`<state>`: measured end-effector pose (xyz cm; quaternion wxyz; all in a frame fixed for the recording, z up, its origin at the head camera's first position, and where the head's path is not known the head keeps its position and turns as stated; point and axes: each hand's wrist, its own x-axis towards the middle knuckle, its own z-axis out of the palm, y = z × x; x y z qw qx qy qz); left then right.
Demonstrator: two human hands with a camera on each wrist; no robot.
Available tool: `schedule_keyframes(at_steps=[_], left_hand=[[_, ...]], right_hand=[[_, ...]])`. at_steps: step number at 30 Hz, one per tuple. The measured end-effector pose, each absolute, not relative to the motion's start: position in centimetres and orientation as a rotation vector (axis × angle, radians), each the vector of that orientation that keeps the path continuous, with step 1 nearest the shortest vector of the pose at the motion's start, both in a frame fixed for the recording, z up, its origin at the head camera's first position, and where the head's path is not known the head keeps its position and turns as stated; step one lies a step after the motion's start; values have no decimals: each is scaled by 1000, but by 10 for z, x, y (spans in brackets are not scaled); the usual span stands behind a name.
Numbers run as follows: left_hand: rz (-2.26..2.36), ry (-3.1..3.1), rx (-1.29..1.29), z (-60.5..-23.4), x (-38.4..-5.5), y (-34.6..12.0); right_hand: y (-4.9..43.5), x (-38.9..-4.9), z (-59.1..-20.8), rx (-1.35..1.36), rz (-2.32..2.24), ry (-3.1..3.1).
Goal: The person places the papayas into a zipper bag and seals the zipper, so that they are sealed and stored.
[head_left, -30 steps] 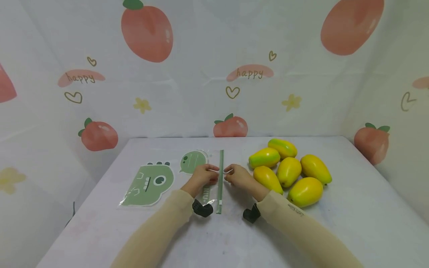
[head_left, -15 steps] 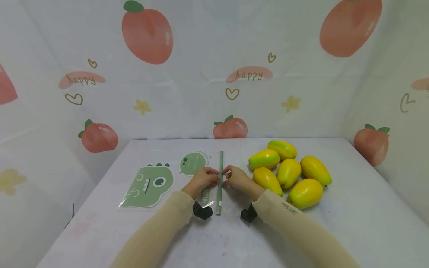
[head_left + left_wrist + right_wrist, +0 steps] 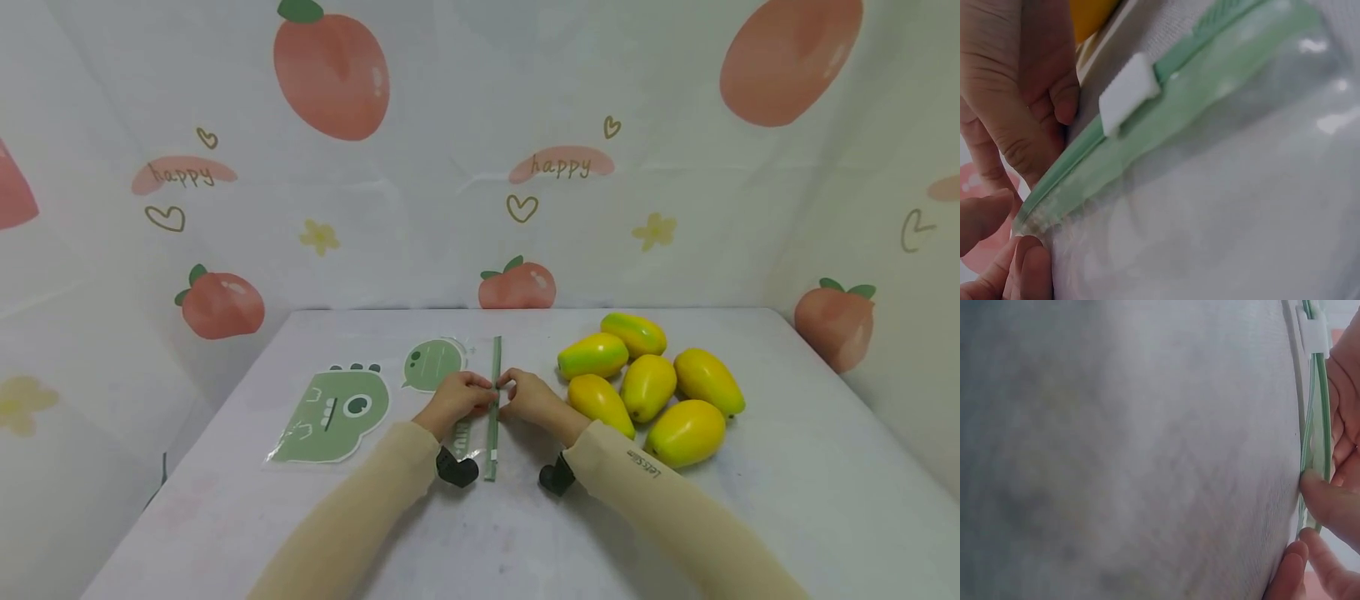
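A clear zip bag (image 3: 330, 417) with a green dinosaur print lies flat, its green zip strip (image 3: 492, 442) running front to back along its right edge. On that strip, near the front end, sits a white slider (image 3: 1127, 94). My left hand (image 3: 456, 398) reaches over the bag and pinches the strip from the left. From the other side, the fingertips of my right hand (image 3: 534, 402) pinch the strip's edge at the same place. In the right wrist view the strip's two green edges stand slightly apart beside the fingers.
Several yellow mangoes (image 3: 648, 387), some partly green, lie in a group to the right of my right hand, the nearest ones beside that forearm. A white cloth covers the table (image 3: 480, 542). A fruit-printed curtain (image 3: 420, 208) hangs behind and at both sides.
Both hands remain at the strip; my right hand's fingertips have come slightly left, closer against it. The bag and the mangoes stay where they were.
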<state>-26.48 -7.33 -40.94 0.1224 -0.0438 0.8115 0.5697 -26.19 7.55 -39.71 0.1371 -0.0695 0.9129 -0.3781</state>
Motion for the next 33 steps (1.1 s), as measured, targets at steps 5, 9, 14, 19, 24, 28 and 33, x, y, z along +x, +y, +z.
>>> schedule_keyframes(at_steps=[5, 9, 14, 19, 24, 28, 33], left_hand=[[1637, 2377, -140, -409, -266, -74], [1627, 2378, -134, -410, -267, -74], [1642, 2378, -132, -410, -267, -74], [1662, 2368, -140, -410, -267, -73], [1676, 2354, -151, -408, -266, -74], [1704, 2340, -140, -408, -265, -75], [1724, 2325, -126, -409, -265, -77]], right_hand=[[75, -263, -397, -200, -1102, 2630], [74, -264, -397, -194, -1089, 2633], [74, -267, -399, -171, -1057, 2632], [75, -267, -398, -154, -1058, 2618], [75, -265, -396, -143, -1054, 2607], [76, -265, -396, -146, -1045, 2608], [76, -265, -396, -132, -1045, 2598]])
